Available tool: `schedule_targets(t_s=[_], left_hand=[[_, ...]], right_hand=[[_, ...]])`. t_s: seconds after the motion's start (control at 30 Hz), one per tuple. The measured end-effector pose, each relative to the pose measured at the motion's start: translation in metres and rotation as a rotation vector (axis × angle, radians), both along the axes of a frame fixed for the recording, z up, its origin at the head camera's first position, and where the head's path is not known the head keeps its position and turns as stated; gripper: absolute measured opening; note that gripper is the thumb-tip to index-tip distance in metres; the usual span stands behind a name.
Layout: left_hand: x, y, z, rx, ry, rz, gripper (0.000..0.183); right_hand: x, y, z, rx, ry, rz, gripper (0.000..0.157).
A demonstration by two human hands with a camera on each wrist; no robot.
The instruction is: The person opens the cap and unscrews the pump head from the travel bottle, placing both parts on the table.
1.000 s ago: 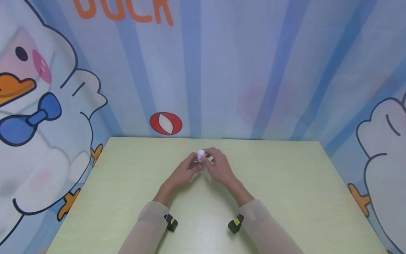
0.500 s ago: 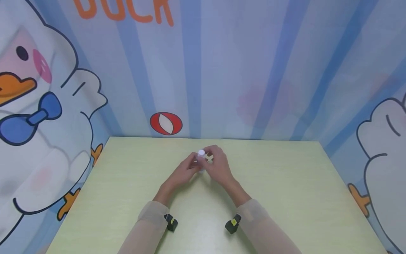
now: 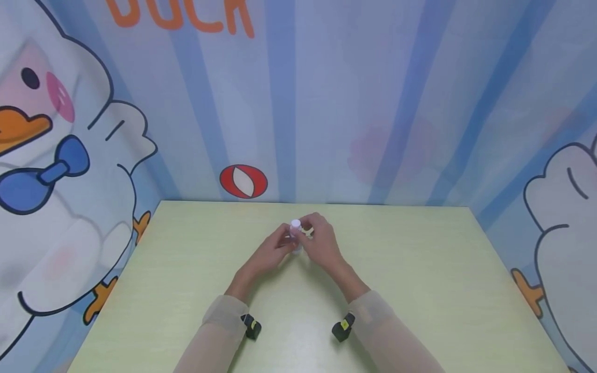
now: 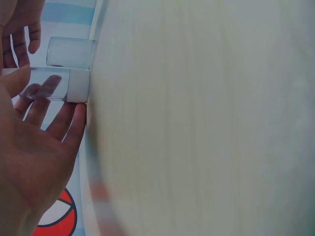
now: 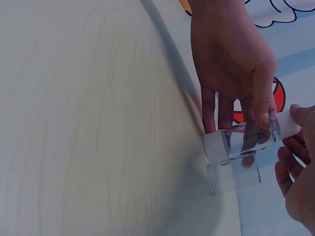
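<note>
A small clear bottle (image 5: 242, 139) with a white base (image 5: 215, 146) and a white top (image 5: 286, 124) stands upright between both hands, with its base at the table. My left hand (image 3: 272, 252) holds the bottle's clear body, thumb on one side and fingers on the other. At the upper end, my right hand (image 3: 323, 244) pinches the white top between thumb and fingers. Right beside the bottle stands a clear hollow cylinder (image 4: 71, 52), like a small cup or cover, held by neither hand.
The pale wood-grain table (image 3: 410, 269) stretches around both arms. Behind it hangs a blue striped backdrop (image 3: 336, 103) with printed ducks and a red ball. A small black camera (image 3: 251, 327) sits on the left wrist, another black camera (image 3: 343, 327) on the right.
My right hand and wrist have turned slightly leftward, with the thumb shifting over the bottle's top and back. The left hand and bottle have stayed in place.
</note>
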State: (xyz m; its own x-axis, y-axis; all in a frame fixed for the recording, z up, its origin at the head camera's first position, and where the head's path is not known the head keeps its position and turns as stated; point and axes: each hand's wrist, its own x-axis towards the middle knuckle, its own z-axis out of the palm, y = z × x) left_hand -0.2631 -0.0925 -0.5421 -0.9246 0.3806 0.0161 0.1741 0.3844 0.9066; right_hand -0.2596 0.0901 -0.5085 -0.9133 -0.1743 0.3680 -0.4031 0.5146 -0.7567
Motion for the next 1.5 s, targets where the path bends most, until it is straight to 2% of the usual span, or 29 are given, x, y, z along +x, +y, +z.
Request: schedule_targets(t_s=[0.2,0.43,0.53,0.77,1.0,1.17,1.5], left_hand=[[0.000,0.000,0.000,0.009,-0.003,0.004,0.028],[0.001,0.000,0.000,0.001,-0.006,0.015,0.028],[0.001,-0.001,0.000,0.004,-0.001,0.013,0.028],[0.000,-0.002,-0.001,0.019,0.005,-0.002,0.024],[0.000,-0.001,0.000,0.033,0.001,0.003,0.023],[0.000,0.000,0.000,0.041,0.001,0.000,0.025],[0.000,0.000,0.000,0.016,0.004,-0.003,0.025]], right_hand=[[0.001,0.002,0.001,0.005,0.007,0.051,0.024],[0.002,0.000,0.003,0.028,0.037,0.064,0.025],[0.004,-0.002,0.003,0.013,0.056,0.048,0.029],[0.004,-0.007,0.002,0.006,0.078,-0.047,0.038],[0.003,-0.007,-0.002,0.007,0.058,-0.066,0.033],[0.003,-0.005,-0.004,-0.004,0.054,-0.042,0.027],[0.005,0.000,-0.003,0.035,0.120,0.016,0.024]])
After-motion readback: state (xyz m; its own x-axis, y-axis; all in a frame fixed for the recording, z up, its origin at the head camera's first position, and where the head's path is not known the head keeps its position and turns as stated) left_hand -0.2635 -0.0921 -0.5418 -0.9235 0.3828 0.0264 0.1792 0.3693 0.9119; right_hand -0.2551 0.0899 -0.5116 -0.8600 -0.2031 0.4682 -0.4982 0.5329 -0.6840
